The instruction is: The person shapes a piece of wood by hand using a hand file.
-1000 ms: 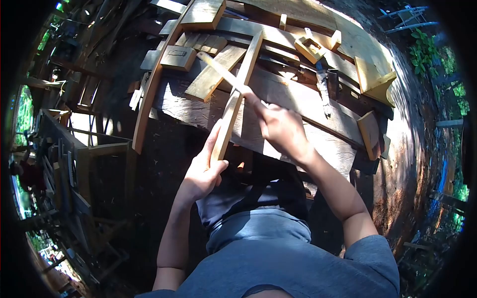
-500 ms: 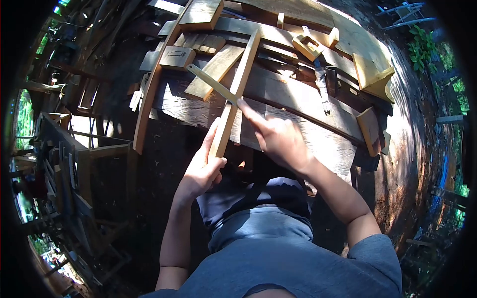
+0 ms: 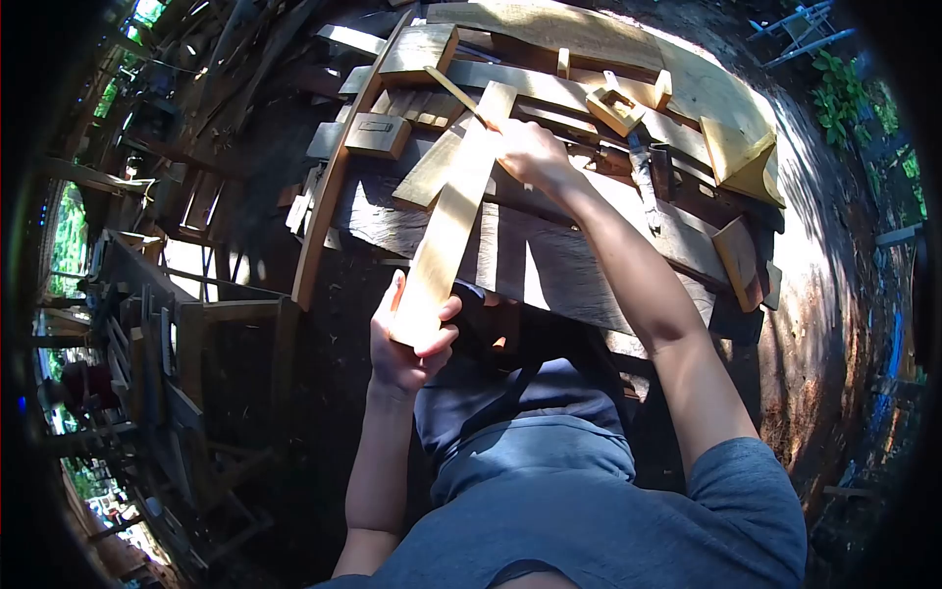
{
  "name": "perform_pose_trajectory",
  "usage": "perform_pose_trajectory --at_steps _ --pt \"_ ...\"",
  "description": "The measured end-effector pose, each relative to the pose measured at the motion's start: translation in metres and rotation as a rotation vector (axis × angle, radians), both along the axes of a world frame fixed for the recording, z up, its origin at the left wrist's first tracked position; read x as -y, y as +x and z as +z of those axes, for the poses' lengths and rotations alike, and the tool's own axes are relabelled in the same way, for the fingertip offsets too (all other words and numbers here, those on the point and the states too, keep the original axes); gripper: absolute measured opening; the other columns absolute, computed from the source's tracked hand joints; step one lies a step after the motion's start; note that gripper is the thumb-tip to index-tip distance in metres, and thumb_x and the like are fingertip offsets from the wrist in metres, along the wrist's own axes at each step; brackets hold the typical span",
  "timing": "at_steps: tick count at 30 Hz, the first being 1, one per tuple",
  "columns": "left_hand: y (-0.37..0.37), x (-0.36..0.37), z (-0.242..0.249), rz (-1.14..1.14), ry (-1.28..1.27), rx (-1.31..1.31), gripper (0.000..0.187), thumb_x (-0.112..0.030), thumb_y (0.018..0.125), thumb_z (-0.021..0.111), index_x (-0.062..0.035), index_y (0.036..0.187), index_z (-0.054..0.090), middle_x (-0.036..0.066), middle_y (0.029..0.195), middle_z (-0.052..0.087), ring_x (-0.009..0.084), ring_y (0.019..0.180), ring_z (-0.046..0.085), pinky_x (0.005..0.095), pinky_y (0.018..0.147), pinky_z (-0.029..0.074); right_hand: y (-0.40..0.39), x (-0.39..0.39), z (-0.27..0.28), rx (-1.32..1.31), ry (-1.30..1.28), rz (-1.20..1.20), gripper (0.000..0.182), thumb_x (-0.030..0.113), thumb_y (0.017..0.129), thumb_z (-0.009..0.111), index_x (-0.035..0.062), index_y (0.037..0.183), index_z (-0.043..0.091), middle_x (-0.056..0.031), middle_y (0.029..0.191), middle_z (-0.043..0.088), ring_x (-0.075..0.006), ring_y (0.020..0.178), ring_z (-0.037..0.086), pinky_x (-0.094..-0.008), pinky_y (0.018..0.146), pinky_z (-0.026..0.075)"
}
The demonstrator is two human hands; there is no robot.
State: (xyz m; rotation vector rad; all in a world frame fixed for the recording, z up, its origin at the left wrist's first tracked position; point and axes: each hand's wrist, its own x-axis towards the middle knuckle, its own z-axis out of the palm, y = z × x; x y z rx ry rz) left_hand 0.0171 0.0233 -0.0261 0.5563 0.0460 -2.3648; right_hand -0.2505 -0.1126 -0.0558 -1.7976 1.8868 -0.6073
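Observation:
A long wooden board (image 3: 451, 216) slants away from me, its broad face turned up. My left hand (image 3: 412, 339) is closed around its near end, fingers on one side and thumb on the other. Near the far end, my right hand (image 3: 533, 155) is closed, gripping a thin flat wooden strip (image 3: 451, 90) that juts out to the left across the board. The fingertips are partly hidden, and so is the strip's end under them. Below the board's far half lies a workbench (image 3: 559, 250) of rough planks.
On the bench lie a wooden block with a rectangular opening (image 3: 615, 110), a chisel-like tool (image 3: 644, 182), a marked block (image 3: 378, 134) and an angled wooden piece (image 3: 741, 152). A long narrow plank (image 3: 329, 211) leans along the left edge. Timber frames (image 3: 235, 309) stand at left.
The board has been turned from its narrow edge to its broad face. My right hand has moved farther away along it with the strip, and my left hand now wraps the near end.

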Motion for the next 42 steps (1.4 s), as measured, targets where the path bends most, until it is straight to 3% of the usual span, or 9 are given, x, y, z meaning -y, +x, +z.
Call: perform_pose_trajectory --at_steps 7,11,13,14,21,25,32,34,42 --pt "0.000 0.001 0.018 -0.074 -0.069 0.040 0.048 -0.045 0.103 0.028 -0.0058 0.127 0.041 0.014 0.090 0.044 0.0132 0.041 0.040 0.0193 0.029 0.027 0.038 -0.134 0.035 0.029 -0.181 0.196 0.046 0.023 0.094 0.051 0.0267 0.140 0.049 -0.0178 0.070 0.066 -0.0345 0.064 0.067 -0.0499 0.066 0.055" --pt "-0.005 0.004 0.026 -0.142 -0.105 0.270 0.044 -0.044 0.104 0.027 -0.0123 0.130 0.042 0.015 0.085 0.048 0.0140 0.038 0.041 0.0199 0.028 0.029 0.006 -0.078 0.043 -0.008 0.134 0.006 0.047 0.016 0.093 0.050 0.0266 0.139 0.049 -0.0200 0.085 0.068 -0.0370 0.076 0.067 -0.0444 0.070 0.056" --pt "-0.012 0.000 0.031 -0.152 -0.191 0.318 0.043 -0.044 0.104 0.028 -0.0146 0.132 0.041 0.015 0.085 0.048 0.0143 0.038 0.042 0.0202 0.028 0.029 -0.021 -0.034 -0.014 0.012 -0.257 -0.056 0.042 0.023 0.095 0.048 0.0278 0.137 0.052 -0.0170 0.081 0.069 -0.0364 0.071 0.068 -0.0478 0.067 0.055" --pt "-0.010 0.002 0.030 -0.149 -0.112 0.244 0.043 -0.044 0.104 0.028 -0.0162 0.134 0.041 0.016 0.085 0.048 0.0145 0.038 0.042 0.0205 0.028 0.029 -0.018 -0.026 0.001 -0.091 -0.075 -0.131 0.043 0.022 0.096 0.047 0.0254 0.138 0.051 -0.0172 0.077 0.069 -0.0339 0.070 0.069 -0.0441 0.063 0.056" --pt "0.000 0.007 0.029 -0.139 -0.076 0.203 0.047 -0.044 0.104 0.025 -0.0097 0.131 0.042 0.015 0.087 0.048 0.0148 0.038 0.043 0.0199 0.028 0.030 0.045 -0.145 0.023 0.127 -0.292 0.185 0.055 0.018 0.092 0.054 0.0257 0.145 0.042 -0.0158 0.068 0.063 -0.0329 0.059 0.064 -0.0455 0.056 0.051" --pt "-0.001 0.010 0.033 -0.175 -0.096 0.257 0.040 -0.038 0.104 0.029 -0.0220 0.140 0.032 0.014 0.083 0.049 0.0137 0.039 0.045 0.0220 0.030 0.032 0.028 -0.122 0.011 0.047 -0.178 0.114 0.056 0.017 0.091 0.054 0.0250 0.145 0.042 -0.0157 0.069 0.064 -0.0358 0.061 0.064 -0.0474 0.058 0.052" --pt "-0.008 0.004 0.033 -0.139 -0.135 0.297 0.044 -0.042 0.104 0.025 -0.0110 0.132 0.040 0.015 0.082 0.048 0.0150 0.036 0.043 0.0212 0.027 0.030 -0.013 -0.022 -0.008 -0.080 -0.119 -0.149 0.045 0.025 0.100 0.044 0.0220 0.145 0.041 -0.0203 0.065 0.063 -0.0315 0.057 0.066 -0.0442 0.052 0.053" --pt "-0.006 0.005 0.030 -0.188 -0.138 0.296 0.043 -0.038 0.104 0.027 -0.0241 0.145 0.027 0.015 0.084 0.048 0.0134 0.039 0.044 0.0205 0.030 0.028 -0.002 -0.054 0.004 0.030 -0.147 -0.076 0.046 0.024 0.097 0.042 0.0267 0.143 0.046 -0.0196 0.076 0.068 -0.0329 0.065 0.069 -0.0437 0.061 0.056" --pt "-0.001 0.006 0.026 -0.169 -0.087 0.305 0.045 -0.043 0.104 0.025 -0.0086 0.129 0.042 0.016 0.085 0.048 0.0162 0.037 0.044 0.0219 0.028 0.031 -0.007 -0.056 -0.030 0.001 -0.207 0.038 0.046 0.021 0.095 0.049 0.0272 0.141 0.048 -0.0196 0.083 0.068 -0.0340 0.070 0.068 -0.0449 0.066 0.054"
